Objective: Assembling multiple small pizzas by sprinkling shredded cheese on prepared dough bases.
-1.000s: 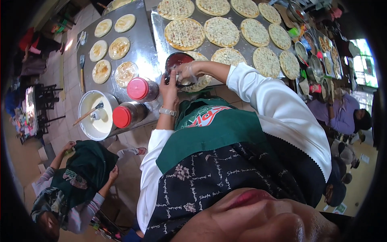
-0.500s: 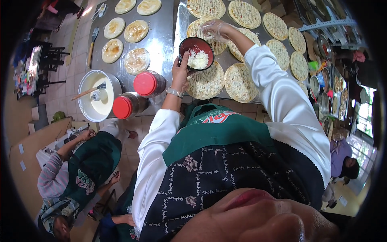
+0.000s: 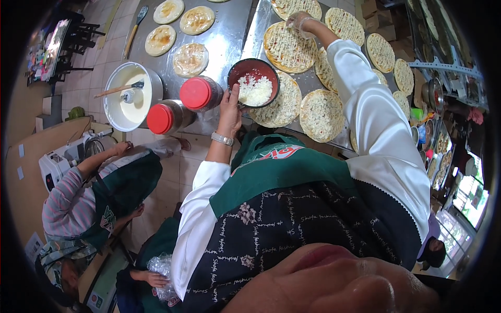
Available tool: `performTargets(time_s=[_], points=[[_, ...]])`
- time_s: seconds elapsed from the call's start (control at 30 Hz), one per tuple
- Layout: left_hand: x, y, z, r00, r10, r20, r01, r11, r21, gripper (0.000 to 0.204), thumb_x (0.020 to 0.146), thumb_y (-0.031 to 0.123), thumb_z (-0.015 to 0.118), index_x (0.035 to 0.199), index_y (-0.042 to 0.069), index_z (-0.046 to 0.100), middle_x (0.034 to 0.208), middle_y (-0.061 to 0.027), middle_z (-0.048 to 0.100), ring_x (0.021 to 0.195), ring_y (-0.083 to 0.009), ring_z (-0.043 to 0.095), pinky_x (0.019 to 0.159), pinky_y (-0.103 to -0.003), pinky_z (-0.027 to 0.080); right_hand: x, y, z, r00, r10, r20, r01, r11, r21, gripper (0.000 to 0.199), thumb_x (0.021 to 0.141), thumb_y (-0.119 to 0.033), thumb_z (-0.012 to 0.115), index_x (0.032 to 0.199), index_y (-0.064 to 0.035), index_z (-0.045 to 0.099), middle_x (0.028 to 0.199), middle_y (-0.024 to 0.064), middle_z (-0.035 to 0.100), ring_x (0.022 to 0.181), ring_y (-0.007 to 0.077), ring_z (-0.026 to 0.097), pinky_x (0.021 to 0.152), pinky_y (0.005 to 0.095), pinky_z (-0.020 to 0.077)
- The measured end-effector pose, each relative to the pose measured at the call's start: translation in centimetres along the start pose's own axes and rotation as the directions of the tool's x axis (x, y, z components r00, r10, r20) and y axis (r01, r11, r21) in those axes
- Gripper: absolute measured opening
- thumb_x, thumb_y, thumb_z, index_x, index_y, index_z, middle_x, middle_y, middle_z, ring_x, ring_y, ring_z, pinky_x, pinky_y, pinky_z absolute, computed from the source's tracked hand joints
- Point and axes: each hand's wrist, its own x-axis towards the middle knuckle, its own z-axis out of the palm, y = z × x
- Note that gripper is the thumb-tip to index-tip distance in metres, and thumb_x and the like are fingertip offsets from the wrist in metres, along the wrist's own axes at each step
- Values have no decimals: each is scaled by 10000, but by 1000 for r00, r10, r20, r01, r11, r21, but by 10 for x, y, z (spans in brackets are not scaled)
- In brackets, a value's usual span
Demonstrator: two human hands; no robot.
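My left hand (image 3: 228, 113) is wrapped round the rim of a dark bowl (image 3: 235, 73) with a reddish inside, thumb over the edge. White grated cheese (image 3: 255, 91) lies in it. My right hand (image 3: 302, 24), in a clear plastic glove, reaches out over the far edge of a large round pizza (image 3: 288, 49) striped with sauce. Its fingers look curled together, and what they may hold is hidden. Just beyond the bowl, a cheese-covered pizza (image 3: 284, 101) is partly hidden by it. Another cheese-topped pizza (image 3: 321, 116) lies to its right.
Sauced dough rounds (image 3: 191, 59) lie on the metal table (image 3: 224, 47) at left. Two red-lidded jars (image 3: 195, 93) stand beside the bowl. A white pot (image 3: 110, 96) of pale batter holds a brush. Co-workers stand at lower left, one in a striped sleeve (image 3: 73, 195).
The view has shifted left, so the tables appear further right. My right hand has moved to the far side of a pizza. My left hand still holds the bowl, now over a nearer pizza.
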Motion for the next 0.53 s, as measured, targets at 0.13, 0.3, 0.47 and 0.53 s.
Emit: performTargets(time_s=[0.13, 0.3, 0.47, 0.53], points=[[-10, 1, -4, 1000, -2, -23, 2, 1000, 9, 474, 852, 439, 577, 1171, 99, 489, 1090, -41, 583, 944, -157, 592, 667, -326, 525, 8, -27, 7, 973, -66, -220, 67, 998, -1, 241, 732, -131, 609, 959, -164, 684, 927, 79, 669, 780, 219, 633, 707, 337, 501], [-15, -2, -15, 1000, -5, -18, 5, 1000, -7, 490, 848, 458, 574, 1186, 115, 484, 1121, -37, 568, 993, -155, 568, 749, -360, 503, 3, -42, 15, 977, -197, -77, 200, 979, 38, 253, 791, -272, 609, 954, -91, 675, 916, 150, 659, 818, 270, 639, 725, 366, 489], [-27, -2, -23, 999, -16, -28, 16, 1000, 0, 508, 850, 466, 566, 1223, 138, 461, 1155, -16, 550, 1038, -157, 542, 796, -397, 481, -39, -65, 14, 982, -175, 66, 170, 983, 74, 226, 742, -100, 599, 949, -76, 685, 866, 155, 670, 748, 246, 641, 704, 342, 500], [-28, -2, -24, 999, -20, -39, 21, 999, 27, 530, 844, 480, 567, 1231, 137, 454, 1170, -17, 541, 1060, -157, 528, 826, -429, 462, -43, -56, 21, 958, -273, 88, 263, 958, 115, 276, 746, -112, 632, 1018, -93, 674, 875, 169, 671, 742, 229, 649, 771, 355, 498]])
